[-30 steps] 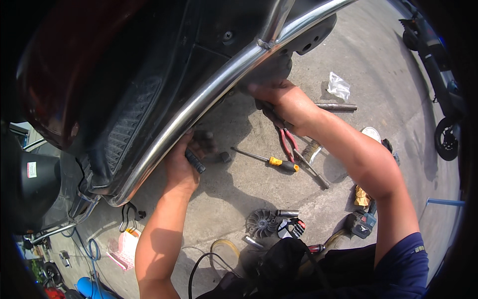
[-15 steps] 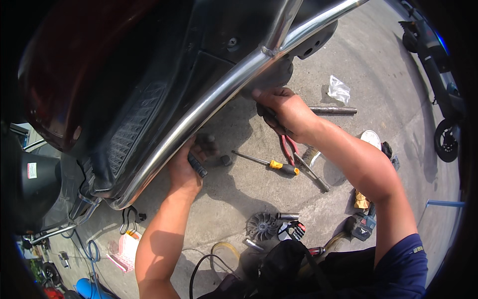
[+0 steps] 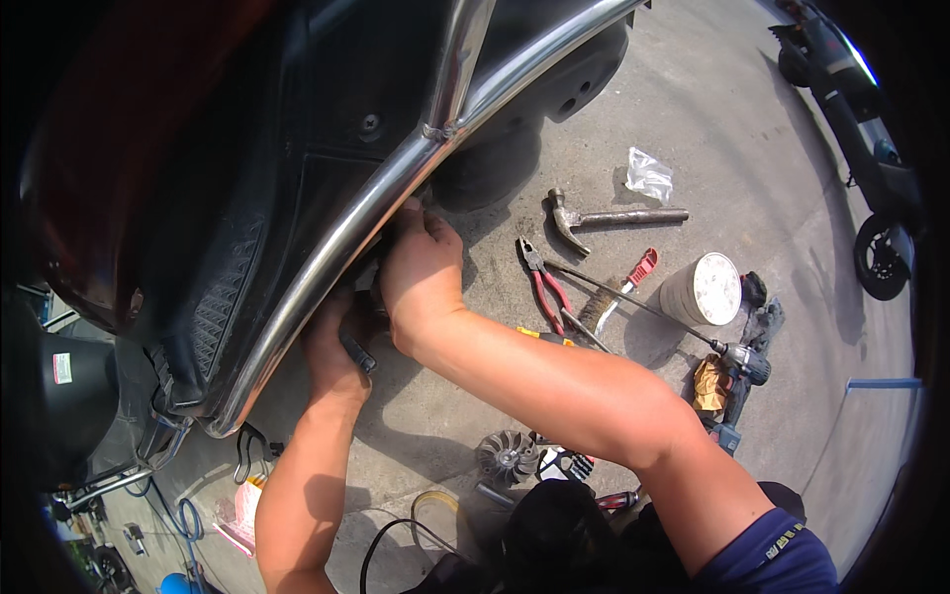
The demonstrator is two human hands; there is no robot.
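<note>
My left hand (image 3: pixel 334 345) reaches up behind a shiny metal guard tube (image 3: pixel 327 262) on a scooter's side. A short black ribbed handle (image 3: pixel 357 352) sticks out from its palm; the fingers are mostly in shadow. Right beside it, my right hand (image 3: pixel 426 265) is closed with its fingers curled in under the tube, and whatever they grip is hidden. Above both hands is the scooter's black underbody panel (image 3: pixel 332 183), with a screw in it.
On the concrete to the right lie a claw hammer (image 3: pixel 623 217), red-handled pliers (image 3: pixel 539 282), a wire brush (image 3: pixel 600 307) and a clear plastic bag (image 3: pixel 649 174). A white tub (image 3: pixel 705 289) and a power drill (image 3: pixel 744 362) are farther right. Near me lies a finned metal fan wheel (image 3: pixel 508 456).
My right hand has moved left and down along the tube, close to the left hand, uncovering the hammer and pliers. Its forearm now covers most of the yellow-and-black screwdriver. The whole view has shifted slightly.
</note>
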